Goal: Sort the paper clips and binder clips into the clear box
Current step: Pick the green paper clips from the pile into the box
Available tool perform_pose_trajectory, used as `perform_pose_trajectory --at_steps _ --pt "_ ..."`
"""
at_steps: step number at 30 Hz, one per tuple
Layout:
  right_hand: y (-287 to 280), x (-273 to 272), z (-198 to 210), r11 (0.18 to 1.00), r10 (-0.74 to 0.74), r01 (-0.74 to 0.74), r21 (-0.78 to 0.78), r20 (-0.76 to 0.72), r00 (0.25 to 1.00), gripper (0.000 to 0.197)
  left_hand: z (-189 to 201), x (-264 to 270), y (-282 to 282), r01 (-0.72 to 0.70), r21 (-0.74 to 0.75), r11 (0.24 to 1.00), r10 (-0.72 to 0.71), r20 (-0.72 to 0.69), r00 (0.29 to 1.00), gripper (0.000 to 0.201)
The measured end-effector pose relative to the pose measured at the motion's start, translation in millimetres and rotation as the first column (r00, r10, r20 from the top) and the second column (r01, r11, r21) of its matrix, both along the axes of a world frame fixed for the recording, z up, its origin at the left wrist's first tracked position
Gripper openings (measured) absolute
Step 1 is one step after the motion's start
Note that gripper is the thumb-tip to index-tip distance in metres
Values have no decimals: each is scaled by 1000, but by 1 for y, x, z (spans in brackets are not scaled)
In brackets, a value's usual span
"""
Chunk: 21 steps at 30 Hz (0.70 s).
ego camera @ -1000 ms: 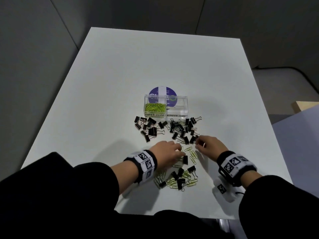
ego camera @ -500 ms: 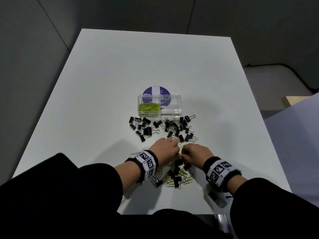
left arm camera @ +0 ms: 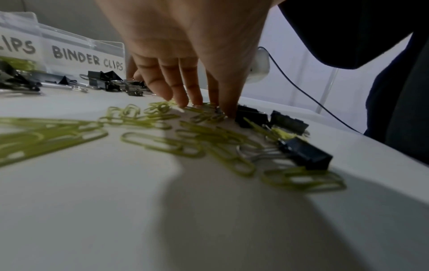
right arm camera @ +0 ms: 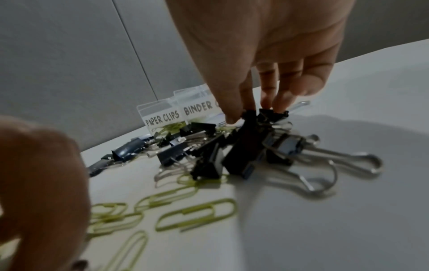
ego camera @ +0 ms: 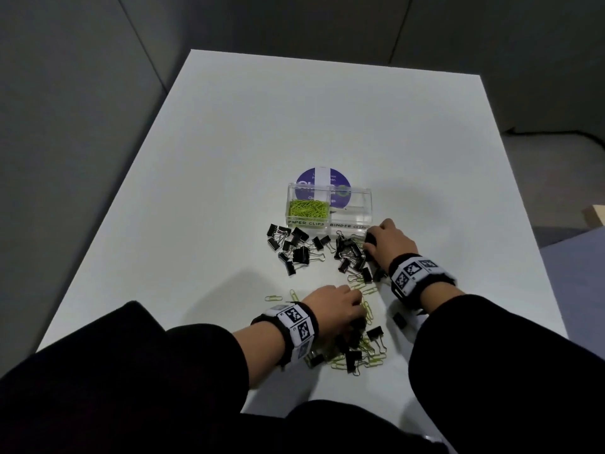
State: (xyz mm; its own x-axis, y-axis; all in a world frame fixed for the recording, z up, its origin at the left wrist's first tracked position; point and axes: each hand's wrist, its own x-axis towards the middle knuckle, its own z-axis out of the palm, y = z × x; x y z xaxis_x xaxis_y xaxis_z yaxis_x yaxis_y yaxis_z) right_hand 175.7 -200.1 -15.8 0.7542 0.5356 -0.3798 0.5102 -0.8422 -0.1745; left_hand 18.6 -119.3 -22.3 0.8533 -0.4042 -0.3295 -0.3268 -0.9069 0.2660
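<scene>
Pinching a binder clip (right arm camera: 270, 114) off the top of its heap, the right hand (ego camera: 391, 244) should lift straight up so tangled handles drop away, then cross to the clear box (ego camera: 330, 207) just beyond. The left hand (ego camera: 334, 306) presses loosely curved fingertips (left arm camera: 183, 100) onto paper clips (left arm camera: 162, 143) beneath; whether it grips one I cannot tell.

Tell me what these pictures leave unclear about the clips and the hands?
- Head view: left hand covers the paper clips under its fingers.
- Right wrist view: right hand hides the end of the "BINDER CLIPS" label on the clear box.
- Left wrist view: near green paper clips blurred.
- Head view: purple disc print too small.
</scene>
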Motion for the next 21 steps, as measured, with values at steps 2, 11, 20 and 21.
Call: perform_pose_trajectory --at_steps 2,11,20,21 --pt "-3 1 -1 1000 13 -13 18 3 1000 30 -2 1 2 17 3 1000 -17 19 1000 44" --pt "-43 -7 14 996 42 -42 73 0 999 27 -5 4 9 23 -17 1000 -22 78 997 41" --pt "-45 -4 20 994 80 -81 78 24 997 30 -2 5 3 40 -6 999 -40 69 997 33" --pt "-36 -4 19 992 83 -85 92 27 996 29 0 6 5 45 8 999 -45 55 997 34"
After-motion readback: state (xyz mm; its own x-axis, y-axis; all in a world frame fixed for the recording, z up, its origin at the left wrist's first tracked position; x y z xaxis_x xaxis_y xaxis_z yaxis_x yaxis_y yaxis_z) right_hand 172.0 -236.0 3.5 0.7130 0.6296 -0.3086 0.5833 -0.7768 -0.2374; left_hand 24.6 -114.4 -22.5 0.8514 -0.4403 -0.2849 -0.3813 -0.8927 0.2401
